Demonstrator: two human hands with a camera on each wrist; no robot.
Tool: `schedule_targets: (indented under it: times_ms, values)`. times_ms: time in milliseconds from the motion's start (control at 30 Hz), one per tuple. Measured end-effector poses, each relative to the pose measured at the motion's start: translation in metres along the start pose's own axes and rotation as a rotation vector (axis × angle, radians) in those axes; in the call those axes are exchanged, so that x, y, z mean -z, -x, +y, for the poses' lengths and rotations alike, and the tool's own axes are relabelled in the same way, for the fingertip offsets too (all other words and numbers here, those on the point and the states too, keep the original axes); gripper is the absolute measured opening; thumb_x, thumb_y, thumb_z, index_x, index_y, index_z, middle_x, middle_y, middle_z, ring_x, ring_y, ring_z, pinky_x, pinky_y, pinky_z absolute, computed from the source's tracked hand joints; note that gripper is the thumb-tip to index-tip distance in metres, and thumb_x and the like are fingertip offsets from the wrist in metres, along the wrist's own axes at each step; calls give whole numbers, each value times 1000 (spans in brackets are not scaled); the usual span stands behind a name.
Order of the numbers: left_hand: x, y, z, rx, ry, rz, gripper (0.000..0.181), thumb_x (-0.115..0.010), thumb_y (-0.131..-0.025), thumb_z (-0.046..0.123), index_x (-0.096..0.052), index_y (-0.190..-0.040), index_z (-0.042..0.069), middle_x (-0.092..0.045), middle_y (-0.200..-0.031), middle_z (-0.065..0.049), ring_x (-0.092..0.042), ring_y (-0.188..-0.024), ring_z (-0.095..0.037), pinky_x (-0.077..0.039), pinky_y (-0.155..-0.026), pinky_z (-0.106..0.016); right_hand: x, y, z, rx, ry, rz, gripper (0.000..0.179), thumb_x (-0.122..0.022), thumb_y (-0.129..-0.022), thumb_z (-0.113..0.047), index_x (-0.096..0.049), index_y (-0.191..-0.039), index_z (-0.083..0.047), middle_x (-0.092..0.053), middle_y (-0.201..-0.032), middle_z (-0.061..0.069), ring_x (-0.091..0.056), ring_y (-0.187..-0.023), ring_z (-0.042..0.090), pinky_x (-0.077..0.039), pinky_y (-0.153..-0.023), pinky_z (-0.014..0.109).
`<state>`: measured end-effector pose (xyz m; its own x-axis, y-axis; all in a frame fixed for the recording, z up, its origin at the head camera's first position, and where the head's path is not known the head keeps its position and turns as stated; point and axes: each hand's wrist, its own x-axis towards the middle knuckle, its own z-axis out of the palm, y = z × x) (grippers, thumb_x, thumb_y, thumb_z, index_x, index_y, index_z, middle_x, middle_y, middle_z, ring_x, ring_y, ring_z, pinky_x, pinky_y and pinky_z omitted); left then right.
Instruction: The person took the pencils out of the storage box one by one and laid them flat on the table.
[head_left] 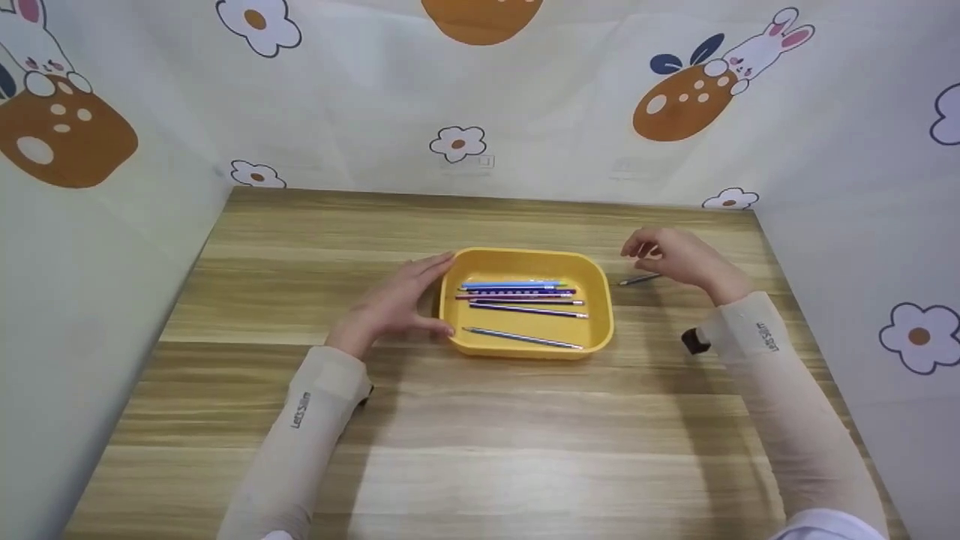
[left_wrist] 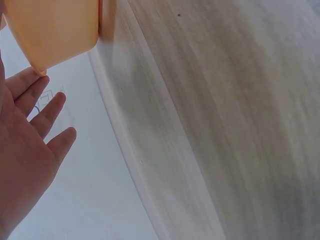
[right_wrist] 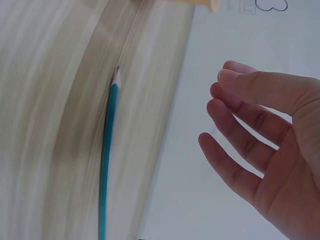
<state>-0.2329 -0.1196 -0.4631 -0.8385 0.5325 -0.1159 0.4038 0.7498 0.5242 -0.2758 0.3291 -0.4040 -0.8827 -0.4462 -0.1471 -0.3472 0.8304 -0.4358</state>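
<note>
On the desk (head_left: pixel 540 450) we see an upright yellow tray (head_left: pixel 502 350) with low walls and rounded corners. Inside it, we find a cluster of pencils (head_left: pixel 517 296), light blue, reddish and dark, lying nearly parallel; one blue-grey pencil (head_left: pixel 523 338) lies apart near the front wall, tip leftward. Outside, to the right, we see a sharpened teal pencil (right_wrist: pixel 107 140) lying flat, tip toward the tray.

We see soft, fairly even light, with pale glare on the near middle of the table (head_left: pixel 517 427) and diffuse shadows beside the left sleeve (head_left: pixel 300 442) and right sleeve (head_left: pixel 795 405), while both wrist views look dimmer and hazy, the yellow tray (left_wrist: pixel 57 30) washed pale in the left one.
</note>
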Motion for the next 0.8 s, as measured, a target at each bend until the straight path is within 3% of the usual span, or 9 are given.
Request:
schedule_targets:
  times_ms: [267,500,800]
  values:
    - [0,1,1,27,-6,-1,112,-82,-70,62,-22,-160,30,-15,-168,14,-18,-156,-22,-18,-128,-49,1,-2,-18,49,11,-2,21,-66,-92,-3,-70,-112,-6,-71,-112,17,-66,-105,31,-55,-96,52]
    - [1,0,1,-29,-51,10,113,-81,-70,62,-25,-159,22,-18,-168,8,-20,-155,-23,-17,-129,-47,-2,-7,-29,121,0,31,19,-68,-90,-2,-71,-108,-3,-73,-106,13,-67,-100,29,-58,-92,50]
    - [0,1,0,-15,-45,12,113,-81,-70,63,-24,-160,24,-17,-168,10,-19,-155,-22,-14,-130,-44,-5,-14,-50,110,-23,2,18,-70,-90,-5,-72,-108,-6,-73,-105,9,-66,-99,26,-58,-93,50]
